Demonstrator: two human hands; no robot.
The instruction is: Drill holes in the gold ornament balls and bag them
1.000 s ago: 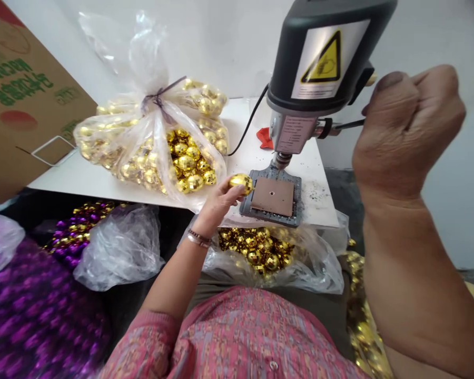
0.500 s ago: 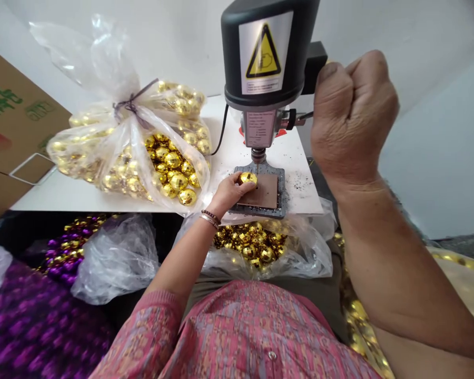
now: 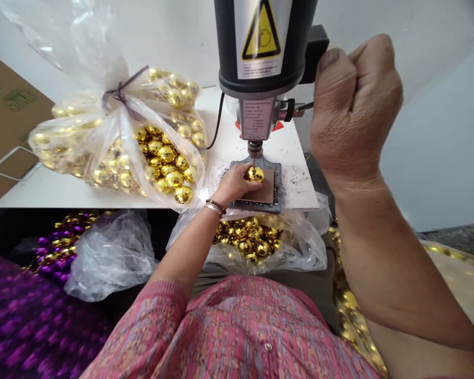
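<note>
Between the fingers of my left hand [image 3: 237,184] is a shiny gold faceted ball [image 3: 255,175], held over a brown board [image 3: 263,192] on the grey base of a bench drill press [image 3: 266,42]. The drill bit [image 3: 254,160] stands right above the ball; whether it touches cannot be made out. My right hand [image 3: 353,110] is closed in a fist round the press's feed lever [image 3: 308,105], which is mostly hidden by the fingers.
A tied clear bag of gold balls [image 3: 114,158], torn at the front, lies left on the white table [image 3: 63,197]. An open bag of gold balls [image 3: 248,245] sits below the table edge. A cardboard box [image 3: 16,116] stands far left. Dark shavings surround the base.
My left hand has moved the gold ball right across the board to beneath the drill bit. My right hand stays closed on the lever. The whole view has shifted slightly.
</note>
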